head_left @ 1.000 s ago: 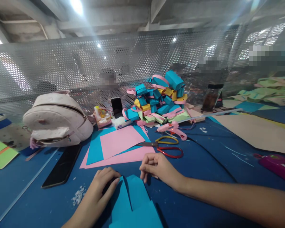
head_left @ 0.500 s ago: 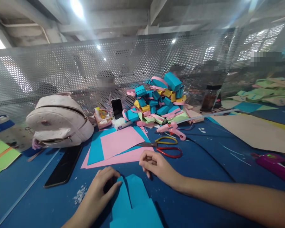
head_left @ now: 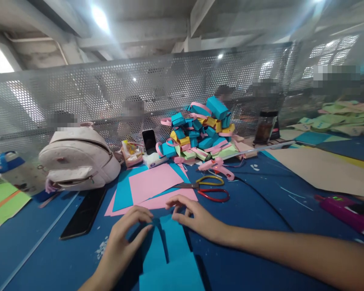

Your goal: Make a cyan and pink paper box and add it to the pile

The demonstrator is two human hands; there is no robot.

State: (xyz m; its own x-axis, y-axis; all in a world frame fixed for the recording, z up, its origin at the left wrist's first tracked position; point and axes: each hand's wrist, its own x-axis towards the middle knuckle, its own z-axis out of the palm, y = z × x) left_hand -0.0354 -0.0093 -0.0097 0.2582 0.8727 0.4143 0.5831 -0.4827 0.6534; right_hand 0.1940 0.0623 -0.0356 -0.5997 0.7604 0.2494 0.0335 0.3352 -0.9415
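Note:
A folded sheet of blue paper [head_left: 172,258] lies in front of me, with a slit between two flaps at its far end. At its far left corner, my left hand [head_left: 124,236] pinches the flap's edge between thumb and fingertips. My right hand [head_left: 197,216] is at the far right corner, its fingers curved and apart and the thumb close to the paper's top edge. Whether that thumb touches the paper I cannot tell. Beyond the hands lie pink sheets [head_left: 154,184] and a blue sheet [head_left: 121,194], with scissors [head_left: 206,188] partly on them.
Behind the scissors rests a pink glue gun [head_left: 216,166] with a black cord. Folded paper pieces [head_left: 197,131] are heaped against a perforated screen [head_left: 103,97]. A white backpack [head_left: 79,161] and a black phone [head_left: 85,212] are left; a purple device [head_left: 346,212] is right.
My right hand has moved left and down to the paper's far edge. My left hand has stayed at the left corner, with its fingers slightly raised. The view has shifted slightly.

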